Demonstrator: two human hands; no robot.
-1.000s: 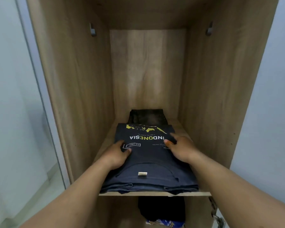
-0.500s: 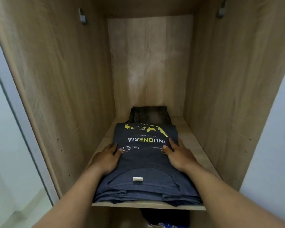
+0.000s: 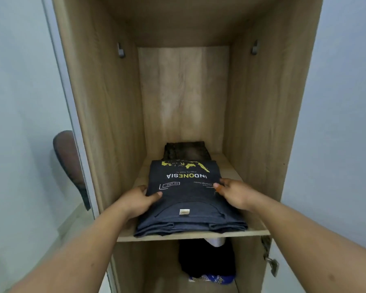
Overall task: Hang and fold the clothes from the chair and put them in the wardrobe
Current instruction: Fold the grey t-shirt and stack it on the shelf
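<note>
Navy folded shirt (image 3: 186, 199) lies on the wardrobe shelf (image 3: 258, 231), long axis front to back, collar toward the front. Left hand (image 3: 138, 198) and right hand (image 3: 234, 192) pinch its side edges. Dark clothes (image 3: 185, 150) sit behind.

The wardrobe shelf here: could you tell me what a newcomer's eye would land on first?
First the folded dark T-shirt printed INDONESIA, lying at the front of the wooden shelf. The left hand and right hand grip its two sides. Behind it lies a darker folded garment.
</note>
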